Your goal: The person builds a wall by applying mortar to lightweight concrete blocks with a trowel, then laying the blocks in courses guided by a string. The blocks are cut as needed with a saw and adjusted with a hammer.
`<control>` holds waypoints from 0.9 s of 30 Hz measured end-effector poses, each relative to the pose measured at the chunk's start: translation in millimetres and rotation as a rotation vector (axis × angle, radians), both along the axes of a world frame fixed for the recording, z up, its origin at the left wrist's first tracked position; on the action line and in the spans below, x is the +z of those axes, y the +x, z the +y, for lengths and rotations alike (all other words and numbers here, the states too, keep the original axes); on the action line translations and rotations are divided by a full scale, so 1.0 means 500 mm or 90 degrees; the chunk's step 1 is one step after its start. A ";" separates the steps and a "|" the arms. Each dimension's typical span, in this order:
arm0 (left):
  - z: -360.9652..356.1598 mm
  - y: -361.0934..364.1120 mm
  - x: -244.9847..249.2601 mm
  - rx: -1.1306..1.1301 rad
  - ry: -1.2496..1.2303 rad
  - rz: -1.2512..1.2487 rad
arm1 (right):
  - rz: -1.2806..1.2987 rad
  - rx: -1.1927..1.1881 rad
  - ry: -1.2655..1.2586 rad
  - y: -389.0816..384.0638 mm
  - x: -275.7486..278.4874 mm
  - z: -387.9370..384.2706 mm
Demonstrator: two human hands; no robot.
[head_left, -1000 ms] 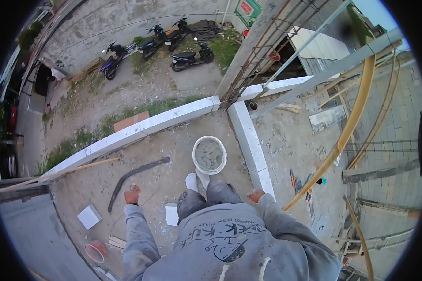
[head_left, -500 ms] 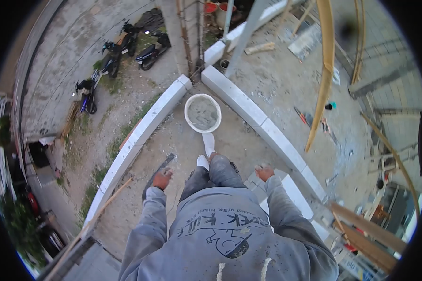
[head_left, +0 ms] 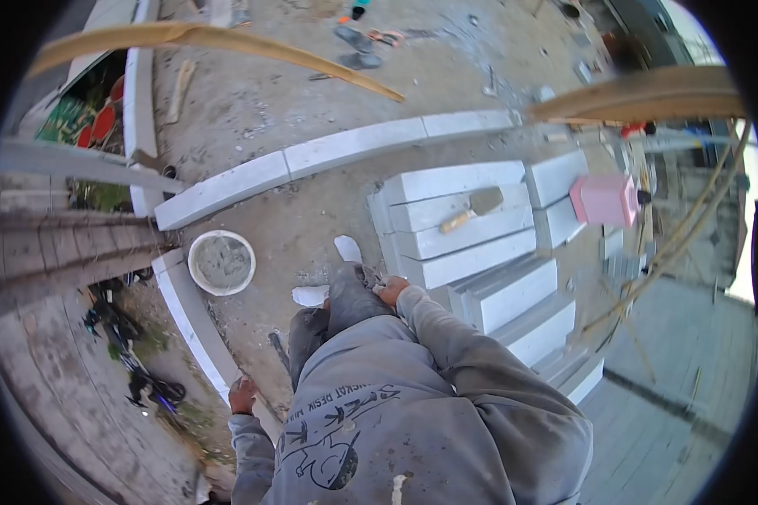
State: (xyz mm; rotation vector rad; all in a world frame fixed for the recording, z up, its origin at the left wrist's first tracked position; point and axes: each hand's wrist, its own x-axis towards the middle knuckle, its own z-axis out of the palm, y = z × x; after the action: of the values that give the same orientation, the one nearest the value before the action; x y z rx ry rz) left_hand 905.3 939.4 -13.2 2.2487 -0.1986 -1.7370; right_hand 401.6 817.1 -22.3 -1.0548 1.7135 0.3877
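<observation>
My left hand (head_left: 243, 396) is beside the low wall of white blocks (head_left: 195, 330), with loosely bent fingers and nothing visible in it. My right hand (head_left: 390, 290) hangs by my right knee, fingers apart, overlapping the trouser leg in this view. Ahead and to the left stands a white bucket (head_left: 194, 268) of grey mortar (head_left: 225, 261), close to the corner where two block rows meet. On the right a trowel (head_left: 485, 200) with a wooden handle lies on stacked white blocks (head_left: 467, 240). A dark flat strip (head_left: 280, 352) rests on the ground between my left hand and leg.
A second row of white blocks (head_left: 354, 153) curves across ahead. Behind the stack sits a pink container (head_left: 600, 200). Bamboo poles (head_left: 219, 35) and a wooden plank (head_left: 648, 94) cross the view. Tools (head_left: 383, 38) lie on the far ground; motorbikes (head_left: 135, 362) stand beyond the wall.
My view and body have turned to the right. The block stack, trowel and pink container have come into view, and the bucket now appears on the left. Both hands look free in both frames.
</observation>
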 end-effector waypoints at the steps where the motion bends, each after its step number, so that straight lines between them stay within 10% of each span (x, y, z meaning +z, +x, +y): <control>1: -0.032 -0.017 0.011 -0.049 -0.001 -0.006 | -0.004 -0.020 0.005 -0.020 -0.007 0.014; 5: -0.159 -0.094 0.066 -0.129 -0.103 -0.066 | 0.032 -0.304 -0.068 -0.159 -0.295 0.149; 7: -0.226 -0.144 0.122 -0.168 -0.163 -0.101 | 0.101 0.248 -0.234 -0.254 -0.289 0.120; 9: -0.282 -0.193 0.159 -0.238 -0.207 -0.182 | 0.131 -0.324 -0.141 -0.321 -0.274 0.072; 10: -0.302 -0.211 0.155 -0.312 -0.239 -0.246 | 0.182 -0.305 -0.170 -0.375 -0.301 0.060; 13: -0.328 -0.257 0.061 -0.296 -0.300 -0.349 | 0.531 0.529 -0.338 -0.617 -0.571 0.106; 14: -0.338 -0.282 0.035 -0.349 -0.271 -0.413 | 0.438 0.527 -0.124 -0.610 -0.488 0.041; 15: -0.324 -0.294 -0.011 -0.369 -0.237 -0.447 | 0.426 0.142 -0.169 -0.625 -0.474 0.022; 20: -0.283 -0.367 -0.163 -0.435 -0.156 -0.519 | 0.234 -0.831 -0.232 -0.659 -0.483 -0.035; 27: -0.317 -0.295 -0.181 -0.411 -0.123 -0.508 | 0.080 -0.820 -0.345 -0.553 -0.302 -0.114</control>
State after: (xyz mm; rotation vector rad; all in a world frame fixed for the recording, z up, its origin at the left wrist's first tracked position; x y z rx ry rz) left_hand 757.7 780.7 -103.7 2.7634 -1.3065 -0.8359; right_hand 125.0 760.1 -173.2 -0.0856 2.2799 -0.8774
